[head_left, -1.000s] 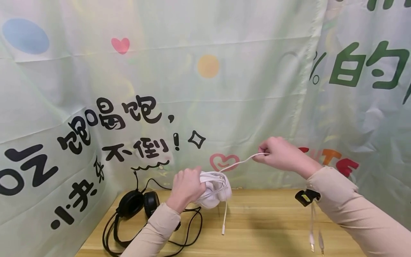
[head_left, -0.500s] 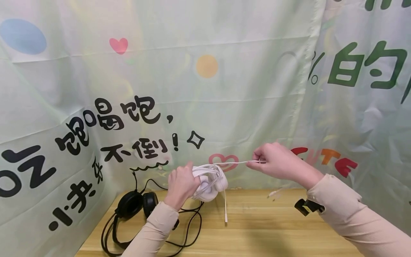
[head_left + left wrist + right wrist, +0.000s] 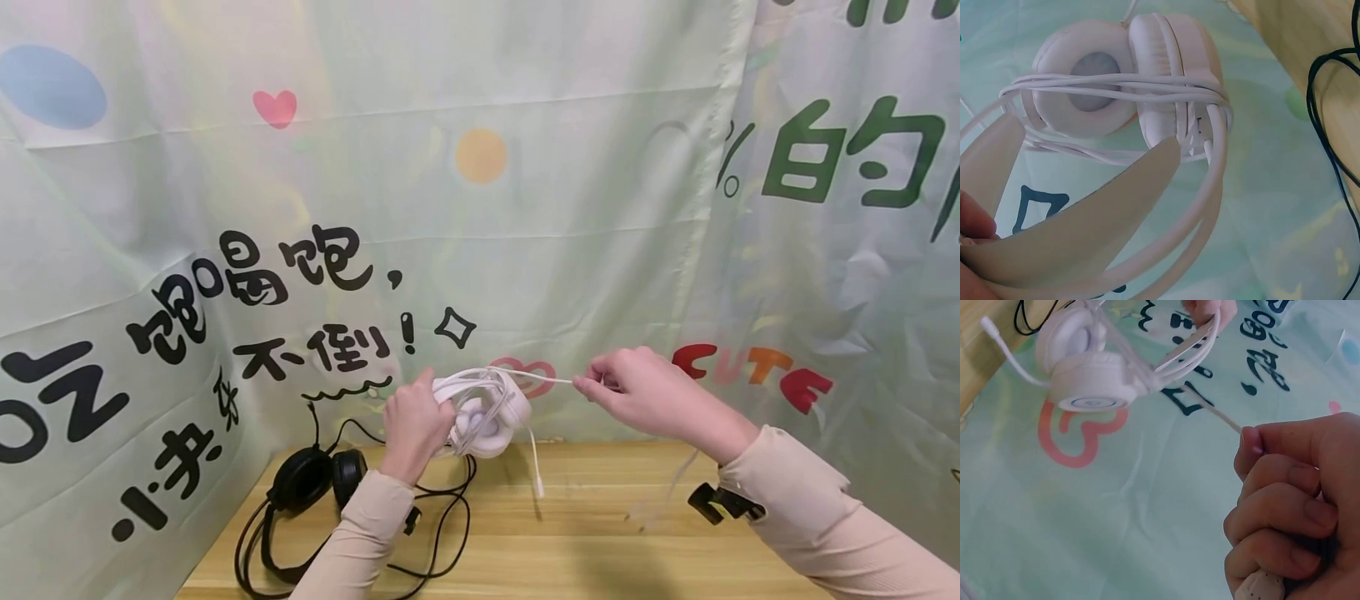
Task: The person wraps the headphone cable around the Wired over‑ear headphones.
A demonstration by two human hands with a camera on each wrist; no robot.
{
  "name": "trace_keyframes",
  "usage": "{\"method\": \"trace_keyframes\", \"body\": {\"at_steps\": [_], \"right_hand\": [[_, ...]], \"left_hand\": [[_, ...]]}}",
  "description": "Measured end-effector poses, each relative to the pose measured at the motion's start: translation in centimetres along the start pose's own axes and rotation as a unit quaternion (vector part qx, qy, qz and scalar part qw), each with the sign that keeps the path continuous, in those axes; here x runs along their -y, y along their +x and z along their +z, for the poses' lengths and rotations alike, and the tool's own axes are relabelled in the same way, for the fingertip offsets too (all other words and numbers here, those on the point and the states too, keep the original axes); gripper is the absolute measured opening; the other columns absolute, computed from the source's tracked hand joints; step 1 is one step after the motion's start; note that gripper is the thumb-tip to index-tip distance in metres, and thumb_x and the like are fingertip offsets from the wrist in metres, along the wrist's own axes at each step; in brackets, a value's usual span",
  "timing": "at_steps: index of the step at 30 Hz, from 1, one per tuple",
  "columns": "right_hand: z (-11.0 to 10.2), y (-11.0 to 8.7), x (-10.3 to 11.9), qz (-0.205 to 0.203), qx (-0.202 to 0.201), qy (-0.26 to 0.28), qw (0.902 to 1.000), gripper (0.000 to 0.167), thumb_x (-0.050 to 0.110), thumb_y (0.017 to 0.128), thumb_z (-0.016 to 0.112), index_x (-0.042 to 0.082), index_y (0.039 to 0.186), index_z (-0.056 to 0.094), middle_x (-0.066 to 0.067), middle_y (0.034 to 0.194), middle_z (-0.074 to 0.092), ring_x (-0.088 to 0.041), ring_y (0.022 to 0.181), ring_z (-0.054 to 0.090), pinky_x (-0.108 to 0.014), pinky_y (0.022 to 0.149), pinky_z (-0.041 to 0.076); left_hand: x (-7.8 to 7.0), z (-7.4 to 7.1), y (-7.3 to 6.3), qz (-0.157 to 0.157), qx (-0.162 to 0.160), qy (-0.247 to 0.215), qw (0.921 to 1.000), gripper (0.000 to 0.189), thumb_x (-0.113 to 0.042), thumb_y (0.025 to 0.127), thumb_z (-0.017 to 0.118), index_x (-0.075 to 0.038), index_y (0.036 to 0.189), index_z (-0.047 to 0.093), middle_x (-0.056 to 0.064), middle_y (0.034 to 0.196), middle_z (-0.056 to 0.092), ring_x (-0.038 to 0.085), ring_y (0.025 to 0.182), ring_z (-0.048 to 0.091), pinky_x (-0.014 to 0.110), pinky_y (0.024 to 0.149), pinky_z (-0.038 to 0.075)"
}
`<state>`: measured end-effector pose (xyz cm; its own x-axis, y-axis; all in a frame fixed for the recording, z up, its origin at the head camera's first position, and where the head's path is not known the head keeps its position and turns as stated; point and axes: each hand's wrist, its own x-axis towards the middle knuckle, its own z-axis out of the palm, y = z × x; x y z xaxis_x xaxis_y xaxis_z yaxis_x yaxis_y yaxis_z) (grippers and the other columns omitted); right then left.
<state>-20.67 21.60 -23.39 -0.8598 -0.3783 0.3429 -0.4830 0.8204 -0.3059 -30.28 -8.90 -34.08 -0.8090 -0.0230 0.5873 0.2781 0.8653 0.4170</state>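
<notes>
In the head view my left hand (image 3: 416,421) grips the headband of a white headset (image 3: 491,425), held up above the table. White cable (image 3: 1122,87) is wound in several loops around the ear cups. My right hand (image 3: 645,387) pinches a length of that cable (image 3: 1216,412) between thumb and forefinger, stretched nearly straight from the headset; the other fingers are curled in. A thin microphone boom (image 3: 1013,353) sticks out from one ear cup. Below the right hand hang the cable's plug ends, blurred.
Black headphones (image 3: 303,479) with a tangled black cord (image 3: 450,533) lie on the left of the wooden table (image 3: 585,542). A printed cloth (image 3: 600,208) hangs behind and on the left side. Black wrist-camera mounts sit at the sleeves.
The right hand has moved left and slightly down with the cable. The left hand and headset have shifted slightly up and left, and the headset has turned. The dangling plug ends swing.
</notes>
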Motion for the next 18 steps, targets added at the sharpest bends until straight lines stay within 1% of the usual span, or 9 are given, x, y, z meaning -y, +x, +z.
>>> {"method": "trace_keyframes", "body": {"at_steps": [2, 3, 5, 8, 10, 13, 16, 18], "right_hand": [[-0.1, 0.0, -0.4, 0.011, 0.002, 0.004, 0.9999, 0.03, 0.031, 0.106, 0.066, 0.021, 0.078, 0.064, 0.011, 0.057, 0.035, -0.007, 0.052, 0.031, -0.024, 0.053, 0.029], [-0.2, 0.0, -0.7, 0.018, 0.004, 0.007, 0.9998, 0.029, 0.031, 0.106, 0.065, 0.02, 0.079, 0.065, 0.01, 0.057, 0.036, -0.008, 0.052, 0.031, -0.024, 0.053, 0.029], [-0.2, 0.0, -1.3, 0.032, 0.006, 0.01, 0.9994, 0.028, 0.029, 0.107, 0.065, 0.019, 0.081, 0.066, 0.009, 0.057, 0.037, -0.009, 0.052, 0.032, -0.025, 0.053, 0.03], [-0.2, 0.1, -2.3, 0.051, 0.009, 0.019, 0.9985, 0.025, 0.028, 0.106, 0.065, 0.018, 0.084, 0.069, 0.008, 0.057, 0.038, -0.011, 0.052, 0.033, -0.025, 0.054, 0.031], [-0.1, 0.0, -2.5, 0.054, 0.011, 0.022, 0.9983, 0.024, 0.028, 0.106, 0.065, 0.018, 0.084, 0.07, 0.008, 0.056, 0.038, -0.01, 0.053, 0.033, -0.025, 0.054, 0.031], [0.3, -0.2, -2.2, 0.044, 0.012, 0.032, 0.9985, 0.024, 0.028, 0.106, 0.066, 0.019, 0.085, 0.071, 0.008, 0.056, 0.037, -0.009, 0.052, 0.032, -0.025, 0.054, 0.032], [0.8, -0.5, -1.3, 0.019, 0.011, 0.046, 0.9987, 0.024, 0.028, 0.107, 0.065, 0.019, 0.085, 0.072, 0.01, 0.057, 0.037, -0.007, 0.052, 0.032, -0.025, 0.053, 0.033], [1.1, -0.9, -0.6, 0.004, 0.005, 0.056, 0.9984, 0.025, 0.026, 0.108, 0.063, 0.018, 0.085, 0.071, 0.01, 0.057, 0.037, -0.006, 0.052, 0.032, -0.025, 0.053, 0.034]], "left_hand": [[0.1, -0.2, 0.0, -0.002, -0.007, -0.015, 0.9999, 0.024, -0.015, 0.076, 0.061, -0.008, 0.098, 0.066, 0.008, 0.066, 0.058, 0.024, 0.057, 0.051, 0.033, 0.052, 0.037], [0.1, -0.3, 0.0, -0.001, -0.014, -0.02, 0.9997, 0.016, -0.015, 0.076, 0.061, -0.01, 0.091, 0.062, 0.007, 0.064, 0.056, 0.025, 0.056, 0.05, 0.033, 0.052, 0.037], [0.3, -0.4, 0.0, 0.005, -0.032, -0.028, 0.9991, 0.01, -0.014, 0.076, 0.06, -0.012, 0.086, 0.059, 0.006, 0.063, 0.054, 0.026, 0.056, 0.05, 0.033, 0.051, 0.035], [0.4, -0.5, 0.1, 0.009, -0.051, -0.034, 0.998, 0.007, -0.014, 0.076, 0.058, -0.013, 0.082, 0.055, 0.007, 0.061, 0.052, 0.027, 0.055, 0.049, 0.034, 0.05, 0.034], [0.4, -0.5, 0.2, 0.009, -0.056, -0.035, 0.9978, 0.007, -0.014, 0.075, 0.058, -0.013, 0.082, 0.055, 0.007, 0.061, 0.053, 0.028, 0.055, 0.049, 0.035, 0.05, 0.034], [0.5, -0.4, 0.2, 0.001, -0.05, -0.037, 0.9981, 0.007, -0.014, 0.076, 0.058, -0.012, 0.082, 0.056, 0.008, 0.062, 0.054, 0.028, 0.056, 0.051, 0.035, 0.051, 0.035], [0.8, -0.2, 0.5, -0.018, -0.045, -0.043, 0.9979, 0.006, -0.014, 0.077, 0.058, -0.011, 0.083, 0.057, 0.008, 0.062, 0.055, 0.029, 0.057, 0.053, 0.035, 0.053, 0.038], [1.0, 0.1, 0.8, -0.032, -0.05, -0.051, 0.997, 0.005, -0.013, 0.079, 0.057, -0.011, 0.083, 0.058, 0.008, 0.063, 0.054, 0.03, 0.059, 0.054, 0.036, 0.054, 0.039]]}}
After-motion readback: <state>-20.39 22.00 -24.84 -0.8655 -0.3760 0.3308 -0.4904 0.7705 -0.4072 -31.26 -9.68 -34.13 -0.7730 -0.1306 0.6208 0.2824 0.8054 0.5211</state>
